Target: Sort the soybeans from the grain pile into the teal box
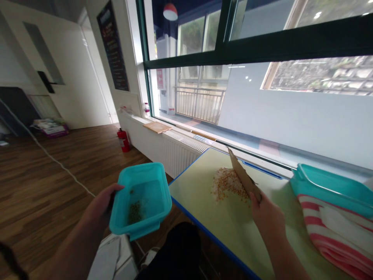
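My left hand (109, 198) grips the left rim of a teal plastic container (166, 198), held in the air off the table's left edge. A small heap of dark greenish grains (135, 212) lies in its bottom. My right hand (266, 214) is closed on the near end of a flat piece of cardboard (243, 173), tilted on its long edge against the tabletop. Along the cardboard's left side spreads a pile of yellowish kernels (225, 182), mixed with paler, finer grains. Some of the pile may be hidden behind the cardboard.
The pale green table (201, 210) has a blue edge. On its right stand a second teal container (335, 181) and a folded red-and-white striped cloth (326, 233). A window and radiator (180, 153) run behind. A fire extinguisher (122, 140) stands on the floor; a white box (112, 256) sits below my left hand.
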{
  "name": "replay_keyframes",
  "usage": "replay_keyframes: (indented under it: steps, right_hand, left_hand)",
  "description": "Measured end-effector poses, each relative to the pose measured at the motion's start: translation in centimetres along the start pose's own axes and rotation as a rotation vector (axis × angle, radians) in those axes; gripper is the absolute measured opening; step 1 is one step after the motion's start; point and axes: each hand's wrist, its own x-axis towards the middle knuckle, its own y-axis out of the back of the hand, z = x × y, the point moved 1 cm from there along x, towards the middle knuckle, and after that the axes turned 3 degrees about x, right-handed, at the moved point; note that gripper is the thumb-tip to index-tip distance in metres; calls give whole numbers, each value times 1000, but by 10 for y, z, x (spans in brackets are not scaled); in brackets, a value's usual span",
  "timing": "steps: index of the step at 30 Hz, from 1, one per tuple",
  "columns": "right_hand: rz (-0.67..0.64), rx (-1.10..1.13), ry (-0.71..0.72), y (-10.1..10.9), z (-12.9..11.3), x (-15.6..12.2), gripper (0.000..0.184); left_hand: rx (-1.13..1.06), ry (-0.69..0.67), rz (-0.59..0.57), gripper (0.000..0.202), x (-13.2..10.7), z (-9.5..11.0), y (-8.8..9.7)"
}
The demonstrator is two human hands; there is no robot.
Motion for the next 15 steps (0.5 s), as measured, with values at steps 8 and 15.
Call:
replay_keyframes:
  steps: [8,15]
  right_hand:
    - [17,9,49,-2,-3,-3,44]
    - [15,47,94,-4,-6,-9,42]
  left_hand:
    - [-2,83,-69,8,8,-10,-5]
    - [-20,83,-91,10,7,-9,-10]
